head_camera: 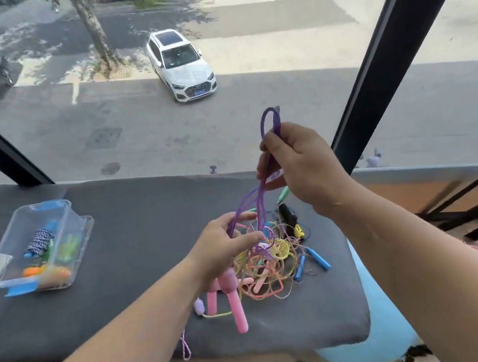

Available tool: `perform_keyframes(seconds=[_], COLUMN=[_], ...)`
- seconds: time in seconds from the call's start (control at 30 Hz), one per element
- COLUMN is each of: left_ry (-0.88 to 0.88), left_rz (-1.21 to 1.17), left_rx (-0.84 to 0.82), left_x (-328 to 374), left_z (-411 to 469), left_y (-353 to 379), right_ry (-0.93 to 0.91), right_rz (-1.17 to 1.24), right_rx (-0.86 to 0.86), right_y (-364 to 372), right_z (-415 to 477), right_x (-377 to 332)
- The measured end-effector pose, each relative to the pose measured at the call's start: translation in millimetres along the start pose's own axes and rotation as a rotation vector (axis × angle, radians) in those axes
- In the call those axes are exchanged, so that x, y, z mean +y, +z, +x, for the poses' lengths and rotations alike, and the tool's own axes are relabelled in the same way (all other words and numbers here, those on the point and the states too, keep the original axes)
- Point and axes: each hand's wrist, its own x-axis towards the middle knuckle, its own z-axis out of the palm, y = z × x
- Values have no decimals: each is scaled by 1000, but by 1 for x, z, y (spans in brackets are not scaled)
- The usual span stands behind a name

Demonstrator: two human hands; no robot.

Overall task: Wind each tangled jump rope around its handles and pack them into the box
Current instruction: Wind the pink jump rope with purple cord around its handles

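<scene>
The right hand (299, 171) pinches a folded purple jump rope (277, 123) aloft. The left hand (227, 241) has its fingers curled around the lower strands, above the tangle (271, 263) on the grey padded counter (134, 237). The clear box (82, 228) sits well left.

Both the left forearm (115, 337) and the right forearm (403, 251) were bare, with no sleeve reaching the part in view. The left hand (227, 241) and the right hand (299, 168) were uncovered too. Whether the pale blue shape (375, 314) below the right forearm was clothing could not be told.

Left hand (229, 243) low, right hand (300, 169) raised
</scene>
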Motion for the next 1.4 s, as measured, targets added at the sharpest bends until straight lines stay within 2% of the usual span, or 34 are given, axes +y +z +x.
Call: perform_keyframes(seconds=[0.1,0.27,0.43,0.57,0.63,0.7,0.77,0.83,0.97,1.0,1.03,1.13,1.17,1.27,1.4], left_ry=[16,43,38,50,77,120,164,191,195,200,207,233,244,229,53], left_rz=[60,222,266,118,76,37,16,-22,-131,-144,-155,-165,-153,-89,-47], left_rx=[26,72,157,201,205,196,170,163,151,138,120,83,96,206,338], left_x=[3,8,15,46,75,106,132,153,178,181,184,188,188,171,110], left_z=[9,30,41,51,54,55,54,53,48,45,42,38,39,47,56], left_y=[11,17,19,19,22,26,29,27,20,19,18,15,12,-6,-35], right_ry=[-13,62,200,362,338,288,277,270,238,210,189,199,221,273,307], right_rz=[38,295,405,320,156,-6,-73,-158,-239,-239,-255,-325,-320,-293,-346], right_rx=[17,111,189,136,41,-126,-221,-195,133,163,122,-195,-247,-225,-67], right_y=[-2,-12,-25,-20,-9,4,12,17,17,16,15,18,20,21,4], right_z=[1,7,9,-13,-21,-22,-18,-13,-6,-4,-1,4,3,3,11], right_x=[-14,-15,25,84,106,118,122,124,127,125,124,117,117,127,140])
